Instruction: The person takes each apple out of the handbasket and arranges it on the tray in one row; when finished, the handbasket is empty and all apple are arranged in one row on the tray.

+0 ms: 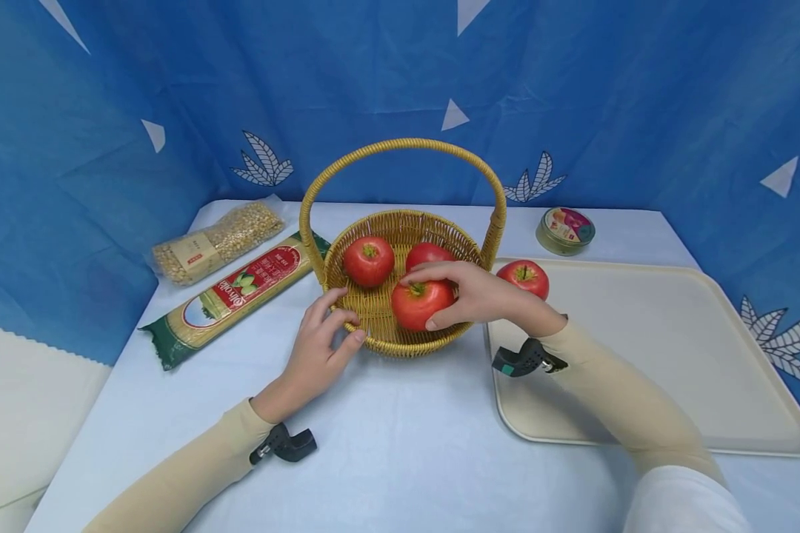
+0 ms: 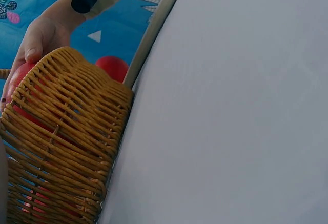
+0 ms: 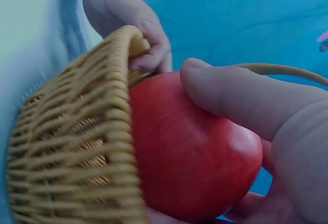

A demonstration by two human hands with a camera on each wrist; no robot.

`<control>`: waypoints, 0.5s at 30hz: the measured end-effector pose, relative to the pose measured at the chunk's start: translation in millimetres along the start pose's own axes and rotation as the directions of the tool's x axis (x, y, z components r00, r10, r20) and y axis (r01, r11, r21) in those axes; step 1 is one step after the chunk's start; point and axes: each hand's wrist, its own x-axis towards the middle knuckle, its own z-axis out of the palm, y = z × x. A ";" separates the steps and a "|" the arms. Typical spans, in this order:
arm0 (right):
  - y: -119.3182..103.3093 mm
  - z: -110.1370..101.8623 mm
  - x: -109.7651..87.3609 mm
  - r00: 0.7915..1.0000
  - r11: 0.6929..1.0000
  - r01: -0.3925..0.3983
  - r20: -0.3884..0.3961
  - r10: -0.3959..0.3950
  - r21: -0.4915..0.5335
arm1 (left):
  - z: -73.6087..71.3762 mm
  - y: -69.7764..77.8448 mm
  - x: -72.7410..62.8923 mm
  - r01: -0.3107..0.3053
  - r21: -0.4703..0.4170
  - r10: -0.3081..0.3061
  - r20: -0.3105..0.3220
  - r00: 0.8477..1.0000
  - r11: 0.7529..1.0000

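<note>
A yellow wicker basket [image 1: 413, 348] with a tall arched handle stands mid-table, holding red apples. My right hand [image 1: 476, 292] grips an apple [image 1: 421, 305] at the front right inside the rim, thumb on the near side and fingers over the top. The right wrist view shows that apple [image 3: 195, 152] large, beside the woven wall. Behind it lies another apple [image 1: 428, 255], partly hidden by my fingers. A third apple [image 1: 369, 261] sits at the basket's left. My left hand [image 1: 320, 352] holds the basket's front left rim, its fingers curled over the edge.
One more apple [image 1: 525, 277] lies right of the basket, at the corner of a beige tray [image 1: 640, 340]. A round tin [image 1: 565, 230] stands behind the tray. To the left are a spaghetti pack [image 1: 236, 292] and a bag of yellow kernels [image 1: 216, 240]. Blue cloth hangs behind.
</note>
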 end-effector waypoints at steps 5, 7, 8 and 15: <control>-3.1 -12.7 -13.5 0.999 0.998 -0.044 -0.021 0.045 0.051 | 0.2 -1.1 -0.7 0.004 0.007 -0.004 -0.001 1.000 1.000; -4.1 -18.3 -19.7 0.998 0.996 -0.060 -0.031 0.062 0.065 | -0.1 -0.9 -0.6 0.007 0.004 -0.007 0.000 1.000 1.000; -4.4 -21.1 -22.9 0.997 0.996 -0.068 -0.037 0.070 0.060 | -0.4 -0.6 -0.5 0.008 0.002 -0.008 0.002 1.000 1.000; -4.9 -39.2 -52.6 0.992 0.997 -0.067 -0.108 0.070 0.036 | -0.4 -0.8 -0.4 0.010 0.000 -0.010 0.007 1.000 1.000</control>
